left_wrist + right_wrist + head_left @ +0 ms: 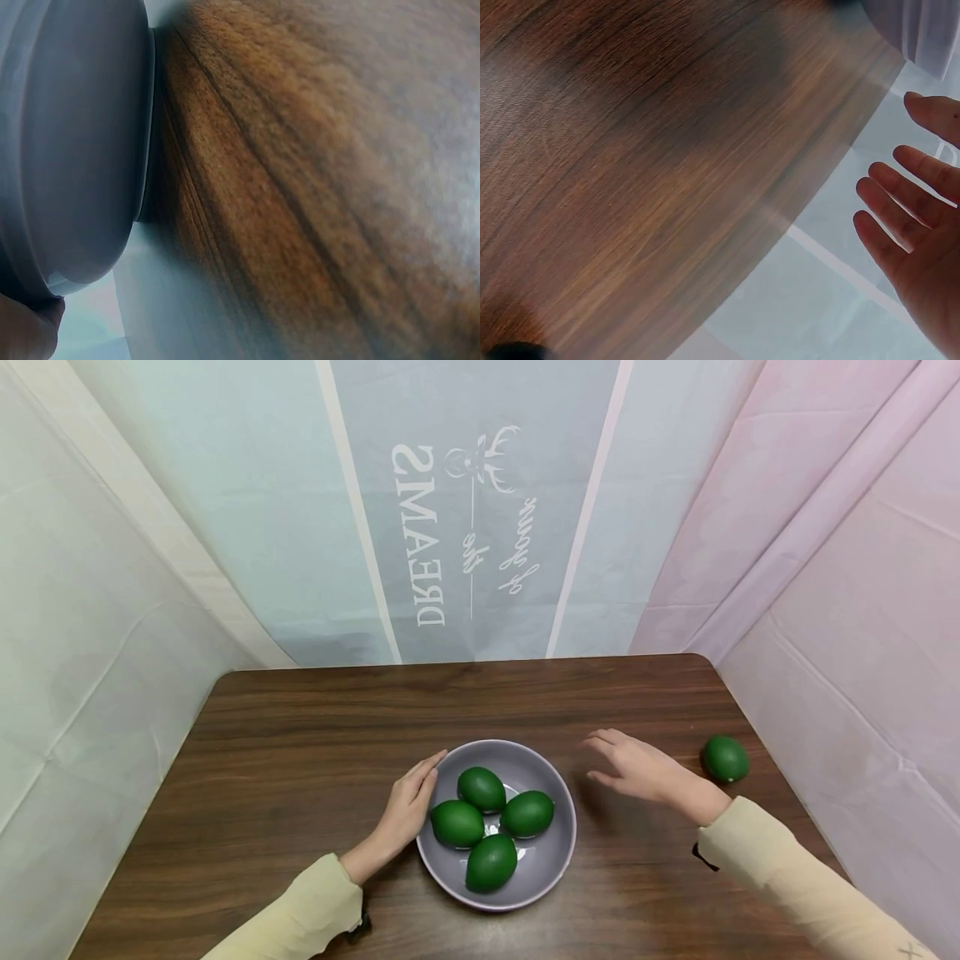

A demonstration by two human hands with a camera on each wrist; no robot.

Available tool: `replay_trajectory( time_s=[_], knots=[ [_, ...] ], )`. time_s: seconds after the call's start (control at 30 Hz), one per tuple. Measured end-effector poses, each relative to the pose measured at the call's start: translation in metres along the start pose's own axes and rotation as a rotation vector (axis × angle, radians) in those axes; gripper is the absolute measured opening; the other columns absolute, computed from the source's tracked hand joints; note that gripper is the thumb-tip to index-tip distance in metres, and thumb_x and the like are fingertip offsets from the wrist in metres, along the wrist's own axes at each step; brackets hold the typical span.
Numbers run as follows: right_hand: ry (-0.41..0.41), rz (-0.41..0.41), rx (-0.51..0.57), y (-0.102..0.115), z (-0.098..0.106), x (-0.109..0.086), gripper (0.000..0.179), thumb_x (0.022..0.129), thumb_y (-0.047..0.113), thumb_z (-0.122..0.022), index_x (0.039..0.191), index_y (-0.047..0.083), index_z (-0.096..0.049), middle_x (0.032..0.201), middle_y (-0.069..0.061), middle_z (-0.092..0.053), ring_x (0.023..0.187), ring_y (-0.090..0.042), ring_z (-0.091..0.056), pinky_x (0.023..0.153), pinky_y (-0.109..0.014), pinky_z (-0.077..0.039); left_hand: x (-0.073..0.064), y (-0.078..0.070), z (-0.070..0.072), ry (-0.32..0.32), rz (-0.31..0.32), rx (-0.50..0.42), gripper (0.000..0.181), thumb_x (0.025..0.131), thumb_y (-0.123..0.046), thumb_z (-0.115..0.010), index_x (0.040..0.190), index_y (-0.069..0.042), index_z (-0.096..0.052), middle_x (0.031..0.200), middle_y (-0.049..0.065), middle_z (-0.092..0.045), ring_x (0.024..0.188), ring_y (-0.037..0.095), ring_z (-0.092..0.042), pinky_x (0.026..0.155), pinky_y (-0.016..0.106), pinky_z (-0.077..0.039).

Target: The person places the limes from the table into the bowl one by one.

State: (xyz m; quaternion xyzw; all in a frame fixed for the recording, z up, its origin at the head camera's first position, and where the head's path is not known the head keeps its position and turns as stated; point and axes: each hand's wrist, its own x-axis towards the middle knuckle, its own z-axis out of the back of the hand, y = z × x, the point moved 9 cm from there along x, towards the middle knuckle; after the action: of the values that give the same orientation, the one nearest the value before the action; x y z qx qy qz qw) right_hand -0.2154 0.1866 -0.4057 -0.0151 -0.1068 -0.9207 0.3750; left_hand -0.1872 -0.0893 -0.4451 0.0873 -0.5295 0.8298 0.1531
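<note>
A grey round bowl (551, 864) sits on the table with several green limes in it, among them one lime (491, 862) toward the front and another (482, 788) at the back. My left hand (405, 806) rests on the bowl's left side, its fingers fairly straight along the rim. In the left wrist view the outer wall of the bowl (82, 135) fills the left side, with a fingertip (26, 326) at its rim. To the right of the bowl, my right hand (633, 767) hovers above the table, fingers spread and holding nothing. The right wrist view shows its fingers (900, 206) apart.
One more lime (725, 758) lies by the table's right edge, beyond my right wrist. The brown wooden table (300, 760) has pale cloth walls (97, 635) at its sides and a printed curtain (480, 527) behind it.
</note>
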Motion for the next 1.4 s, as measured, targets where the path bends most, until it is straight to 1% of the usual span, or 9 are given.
replay_trajectory(
  time_s=[0.17,0.33,0.63,0.93,1.17,1.4],
  knots=[
    [-0.014,-0.039,-0.001,-0.008,0.0,-0.005,0.043,0.081,0.022,-0.068,0.115,0.0,-0.056,0.112,-0.012,-0.056,0.104,-0.026,-0.055,0.084,-0.04,-0.047,0.0,0.001,0.0,-0.001,0.002,-0.003,0.032,0.097,-0.008,-0.042,0.126,0.001,-0.052,0.124,0.011,-0.056,0.116,0.024,-0.05,0.095,0.043,-0.039],
    [-0.035,-0.06,0.007,-0.014,0.003,-0.008,0.042,0.08,0.021,-0.069,0.115,0.0,-0.056,0.112,-0.013,-0.056,0.105,-0.027,-0.055,0.084,-0.042,-0.047,0.0,0.0,0.001,-0.001,0.002,-0.003,0.032,0.097,-0.008,-0.042,0.126,0.0,-0.053,0.124,0.011,-0.056,0.115,0.023,-0.051,0.095,0.042,-0.04],
    [-0.015,-0.125,0.031,-0.026,0.004,-0.017,0.043,0.082,0.021,-0.068,0.117,0.0,-0.055,0.114,-0.013,-0.055,0.104,-0.029,-0.054,0.081,-0.043,-0.048,0.0,-0.002,0.001,-0.005,-0.007,-0.001,0.032,0.096,-0.007,-0.043,0.126,-0.002,-0.053,0.123,0.012,-0.056,0.115,0.024,-0.051,0.095,0.042,-0.04],
    [-0.047,-0.135,0.036,-0.033,0.009,-0.022,0.041,0.082,0.019,-0.068,0.117,0.001,-0.056,0.113,-0.013,-0.056,0.103,-0.029,-0.055,0.081,-0.044,-0.048,0.0,-0.002,0.001,-0.001,0.001,-0.005,0.032,0.097,-0.007,-0.042,0.125,0.001,-0.053,0.123,0.013,-0.056,0.115,0.024,-0.05,0.095,0.042,-0.04],
    [-0.074,-0.128,0.047,-0.036,0.014,-0.026,0.042,0.081,0.016,-0.069,0.117,-0.001,-0.055,0.111,-0.014,-0.056,0.103,-0.03,-0.055,0.08,-0.045,-0.048,0.0,-0.002,0.001,0.0,0.002,0.008,0.032,0.097,-0.006,-0.041,0.125,0.001,-0.053,0.123,0.013,-0.056,0.115,0.024,-0.051,0.094,0.041,-0.041],
    [-0.109,-0.149,0.034,-0.042,0.021,-0.03,0.04,0.081,0.015,-0.069,0.115,-0.001,-0.056,0.11,-0.017,-0.057,0.101,-0.032,-0.055,0.079,-0.046,-0.048,0.0,-0.002,0.0,0.005,0.005,0.0,0.032,0.097,-0.007,-0.041,0.126,0.0,-0.052,0.124,0.013,-0.055,0.116,0.024,-0.05,0.095,0.041,-0.04]
  ],
)
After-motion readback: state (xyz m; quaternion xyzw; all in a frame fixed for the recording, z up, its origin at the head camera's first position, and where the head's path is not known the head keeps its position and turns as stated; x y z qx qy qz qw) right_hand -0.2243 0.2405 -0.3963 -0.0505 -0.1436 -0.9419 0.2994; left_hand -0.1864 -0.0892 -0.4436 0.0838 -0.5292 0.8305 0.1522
